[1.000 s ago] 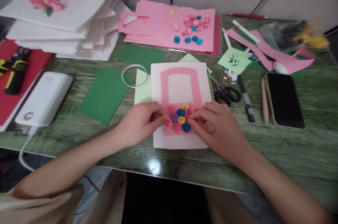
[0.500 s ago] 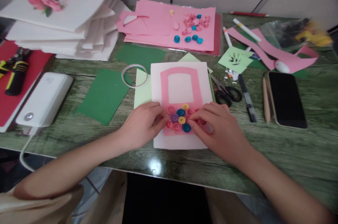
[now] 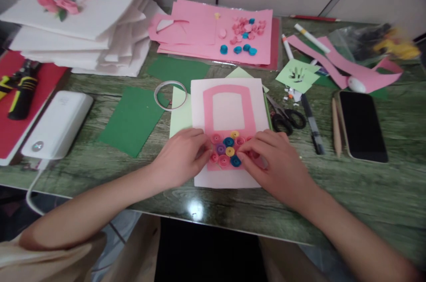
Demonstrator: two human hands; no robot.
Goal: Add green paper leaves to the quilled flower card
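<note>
A white sheet of card (image 3: pixel 198 104) lies in front of me, bearing a pink paper basket shape (image 3: pixel 249 109) with an arched handle. Rolled paper coils (image 3: pixel 230 151) in pink, yellow, blue and purple cover the basket's lower body. At its left edge, the thumb and fingers of my left hand (image 3: pixel 183 156) are pinched together beside the outer pink coils. On the right side, my right hand (image 3: pixel 278 158) is also closed in a pinch, fingertips touching the coils near a blue one (image 3: pixel 235 160). Whatever sits between either hand's fingertips is hidden.
Scissors (image 3: pixel 286 120), a pen (image 3: pixel 312 124) and a phone (image 3: pixel 362 126) lie right. A tape roll (image 3: pixel 159 103), green paper (image 3: pixel 131 122) and a power bank (image 3: pixel 57 124) are left. Behind are pink sheets (image 3: pixel 189 33) with loose coils and a white foam stack (image 3: pixel 83 47).
Both hands stay at the two sides of the coils with almost no movement. The whole view has shifted very slightly.
</note>
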